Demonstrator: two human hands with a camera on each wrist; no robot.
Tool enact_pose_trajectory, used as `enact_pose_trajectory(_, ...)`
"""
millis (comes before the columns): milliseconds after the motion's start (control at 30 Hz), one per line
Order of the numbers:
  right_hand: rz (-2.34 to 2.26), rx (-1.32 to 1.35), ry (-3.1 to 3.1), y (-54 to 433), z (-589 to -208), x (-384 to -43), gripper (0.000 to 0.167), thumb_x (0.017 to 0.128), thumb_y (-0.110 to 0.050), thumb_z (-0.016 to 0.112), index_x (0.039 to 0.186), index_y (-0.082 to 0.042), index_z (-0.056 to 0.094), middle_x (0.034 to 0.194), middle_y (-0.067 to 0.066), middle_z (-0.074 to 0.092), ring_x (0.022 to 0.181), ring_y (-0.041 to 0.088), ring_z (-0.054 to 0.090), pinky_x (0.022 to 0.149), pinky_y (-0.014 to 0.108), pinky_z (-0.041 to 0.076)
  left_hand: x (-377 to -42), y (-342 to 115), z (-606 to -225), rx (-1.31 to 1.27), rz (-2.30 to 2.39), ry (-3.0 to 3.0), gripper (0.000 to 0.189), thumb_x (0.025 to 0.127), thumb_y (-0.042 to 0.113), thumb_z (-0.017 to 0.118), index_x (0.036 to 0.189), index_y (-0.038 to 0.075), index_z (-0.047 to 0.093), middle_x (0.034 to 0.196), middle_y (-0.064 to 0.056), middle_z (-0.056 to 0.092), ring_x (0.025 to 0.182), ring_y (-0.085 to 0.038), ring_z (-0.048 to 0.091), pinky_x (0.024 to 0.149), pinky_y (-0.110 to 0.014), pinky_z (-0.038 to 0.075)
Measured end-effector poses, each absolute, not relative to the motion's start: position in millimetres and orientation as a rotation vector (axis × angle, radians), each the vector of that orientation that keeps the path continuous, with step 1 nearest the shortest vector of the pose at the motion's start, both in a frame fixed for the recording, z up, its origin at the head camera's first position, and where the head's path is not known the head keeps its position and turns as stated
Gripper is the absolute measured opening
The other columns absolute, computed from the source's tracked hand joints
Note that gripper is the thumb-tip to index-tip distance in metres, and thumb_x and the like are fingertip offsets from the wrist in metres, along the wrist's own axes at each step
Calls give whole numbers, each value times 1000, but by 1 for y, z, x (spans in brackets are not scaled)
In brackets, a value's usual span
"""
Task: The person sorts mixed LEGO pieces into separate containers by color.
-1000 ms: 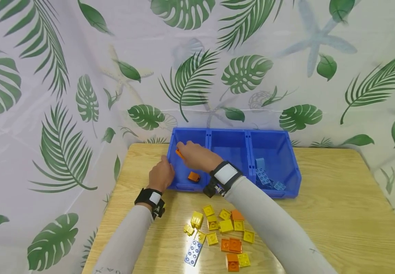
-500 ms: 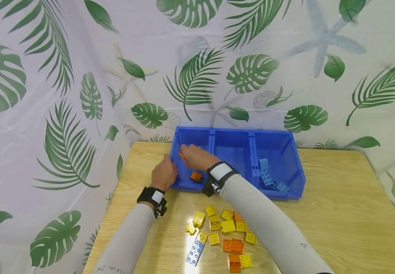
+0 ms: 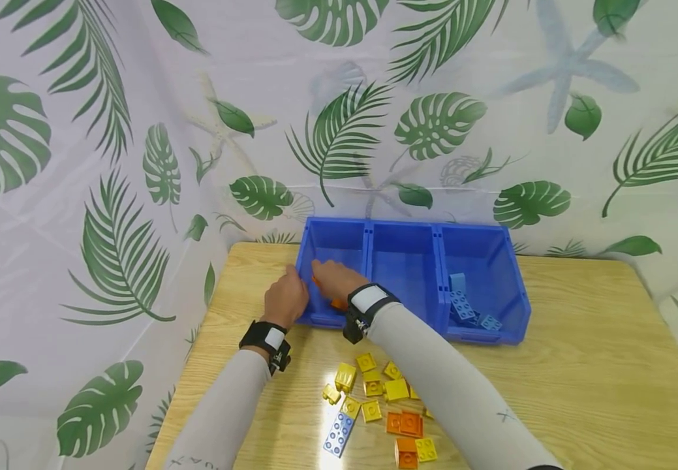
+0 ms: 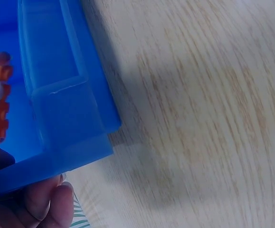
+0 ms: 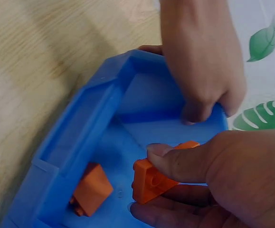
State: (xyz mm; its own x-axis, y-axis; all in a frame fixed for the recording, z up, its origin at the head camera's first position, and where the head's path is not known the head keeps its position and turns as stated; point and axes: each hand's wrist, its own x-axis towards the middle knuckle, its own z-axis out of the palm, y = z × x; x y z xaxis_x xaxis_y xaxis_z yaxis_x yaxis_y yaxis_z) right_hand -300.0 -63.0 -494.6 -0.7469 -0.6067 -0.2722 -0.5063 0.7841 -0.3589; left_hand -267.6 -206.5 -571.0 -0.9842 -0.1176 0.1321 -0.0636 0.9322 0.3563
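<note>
A blue bin with three compartments [image 3: 404, 261] stands at the back of the table. My left hand [image 3: 284, 297] grips its left side wall, thumb on the inner face and fingers outside. Inside the left compartment, my right hand [image 3: 339, 281] pinches an orange toy building brick [image 5: 149, 183] between thumb and fingers, holding it tilted. A second orange brick [image 5: 93, 190] lies on that compartment's floor near the front wall, partly covered by my right hand in the head view. Several blue bricks [image 3: 462, 305] lie in the right compartment.
In front of the bin, several yellow bricks [image 3: 396, 390] are scattered on the wooden table [image 3: 585, 352], some hidden under my right forearm. Orange bricks [image 3: 406, 423] and a long pale blue brick [image 3: 339, 434] lie nearer me. A leaf-patterned cloth [image 3: 339, 189] hangs right behind the bin.
My right hand has dipped slightly lower and toward the front in the left compartment, closer to the second orange brick. My left hand keeps its grip on the wall. The head view has shifted slightly.
</note>
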Motion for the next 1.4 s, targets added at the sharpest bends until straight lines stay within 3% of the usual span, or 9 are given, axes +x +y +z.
enact_pose_trajectory(233, -338, -833, 2578, -67, -509, -301, 21, 106, -5, 49, 127, -4, 54, 97, 15, 69, 78, 24, 64, 66, 33, 50, -269, -207, -571, 151, -539, -2950, 20, 103, 20, 52, 108, 1, 54, 86, -23, 72, 76, -44, 73, 63, -57, 56)
enact_pose_trajectory(567, -218, -848, 2570, -64, -529, -299, 23, 109, -10, 46, 128, -4, 57, 118, 20, 71, 112, 35, 70, 94, 47, 56, -268, -205, -568, 186, -542, -2977, 21, 103, 21, 53, 110, 1, 55, 88, -23, 73, 79, -44, 73, 66, -57, 56)
enact_pose_trajectory(1033, -96, -833, 2604, -63, -530, -288, 34, 110, -9, 41, 139, -1, 57, 132, 23, 68, 124, 38, 66, 105, 48, 53, -269, -205, -570, 184, -527, -2967, 21, 103, 21, 55, 109, 1, 55, 87, -22, 73, 77, -43, 73, 65, -56, 56)
enact_pose_trajectory(1400, -47, -879, 2638, -66, -546, -291, 27, 108, -6, 45, 122, 1, 67, 121, 21, 72, 116, 36, 69, 102, 46, 54, -268, -205, -568, 187, -545, -2956, 18, 102, 20, 54, 104, 2, 55, 83, -22, 71, 75, -44, 72, 63, -57, 56)
